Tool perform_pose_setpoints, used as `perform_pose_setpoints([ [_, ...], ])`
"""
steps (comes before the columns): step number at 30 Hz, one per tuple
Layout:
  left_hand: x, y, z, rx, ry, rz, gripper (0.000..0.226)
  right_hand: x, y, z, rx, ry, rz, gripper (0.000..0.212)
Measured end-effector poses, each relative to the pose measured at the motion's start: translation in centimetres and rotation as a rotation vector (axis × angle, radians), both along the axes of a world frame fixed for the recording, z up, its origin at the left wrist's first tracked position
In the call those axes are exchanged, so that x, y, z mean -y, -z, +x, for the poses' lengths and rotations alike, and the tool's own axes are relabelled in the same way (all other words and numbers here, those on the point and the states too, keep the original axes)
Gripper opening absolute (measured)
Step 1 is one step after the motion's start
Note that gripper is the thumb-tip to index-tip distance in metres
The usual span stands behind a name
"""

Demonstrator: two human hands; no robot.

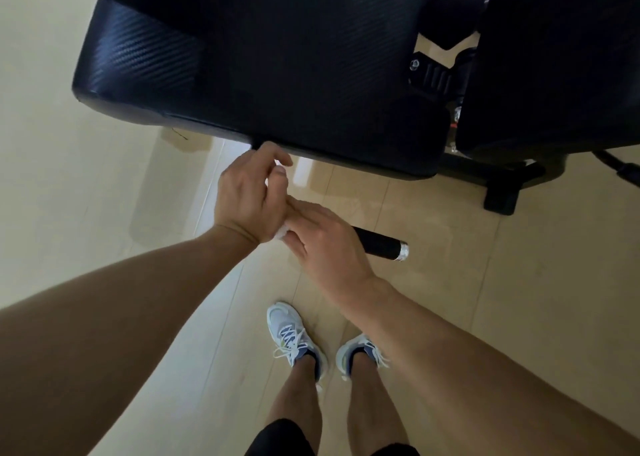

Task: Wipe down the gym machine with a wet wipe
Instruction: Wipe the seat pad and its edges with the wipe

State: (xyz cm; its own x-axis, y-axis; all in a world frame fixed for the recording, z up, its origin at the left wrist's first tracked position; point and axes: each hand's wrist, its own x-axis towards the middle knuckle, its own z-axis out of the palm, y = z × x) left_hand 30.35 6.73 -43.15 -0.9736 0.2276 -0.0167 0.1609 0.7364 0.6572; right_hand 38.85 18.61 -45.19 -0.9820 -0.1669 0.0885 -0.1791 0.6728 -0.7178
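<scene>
A view from above, looking down past two bare forearms to the floor (450, 282) of pale wood-look planks. A large black padded bench (259, 57) fills the top of the view, its surface showing a fine woven texture at the left corner. A second black pad (554, 57) stands just beside it at the right, with black metal hinge parts visible in the gap between them. A black frame foot (502, 192) rests on the floor below that gap.

No containers are in view, and no brand or writing can be read.

Just below the bench's near edge, the two hands meet. The left hand (246, 199) is raised with its back to the camera, fingers curled, pinching a white wipe (281, 233); a bit of white shows at the fingertips and another bit below the wrist. The right hand (325, 244) reaches in from the lower right, fingers curled, its fingertips touching the left hand's heel beside the wipe. Whether it also grips the wipe cannot be told.

A black handle (379, 242) with a silver end cap pokes out to the right from behind the right hand; its contact with the hand is hidden.

At the bottom, two legs stand in white and blue shoes (294, 334) with white laces.
</scene>
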Motion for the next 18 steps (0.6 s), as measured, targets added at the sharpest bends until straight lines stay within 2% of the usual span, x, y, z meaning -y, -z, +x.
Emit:
perform_pose_setpoints([
  [4, -0.3, -0.8, 0.1, 0.047, -0.073, 0.089, 0.044, -3.7, 0.6, 1.6, -0.034, -0.008, 0.223, 0.056],
  [7, -0.3, -1.2, 0.3, 0.109, -0.089, 0.117, 0.040, -7.5, 1.6, 4.1, 0.077, 0.023, 0.324, 0.064],
  [11, 0.3, -2.1, 0.5, 0.271, -0.152, 0.220, 0.036, -12.2, 2.5, 7.9, 0.309, 0.177, 0.299, 0.058],
  [13, 1.0, -2.7, 0.9, 0.342, -0.080, 0.156, 0.041, -13.3, 2.0, 9.6, 0.371, 0.279, 0.291, 0.054],
  [15, 1.3, -3.7, 1.7, 0.392, -0.055, 0.124, 0.041, -13.0, 0.0, 11.2, 0.438, 0.410, 0.219, 0.054],
  [18, 1.1, -6.9, 4.3, 0.463, -0.242, 0.240, 0.033, -9.9, -6.0, 12.3, 0.595, 0.628, -0.147, 0.053],
])
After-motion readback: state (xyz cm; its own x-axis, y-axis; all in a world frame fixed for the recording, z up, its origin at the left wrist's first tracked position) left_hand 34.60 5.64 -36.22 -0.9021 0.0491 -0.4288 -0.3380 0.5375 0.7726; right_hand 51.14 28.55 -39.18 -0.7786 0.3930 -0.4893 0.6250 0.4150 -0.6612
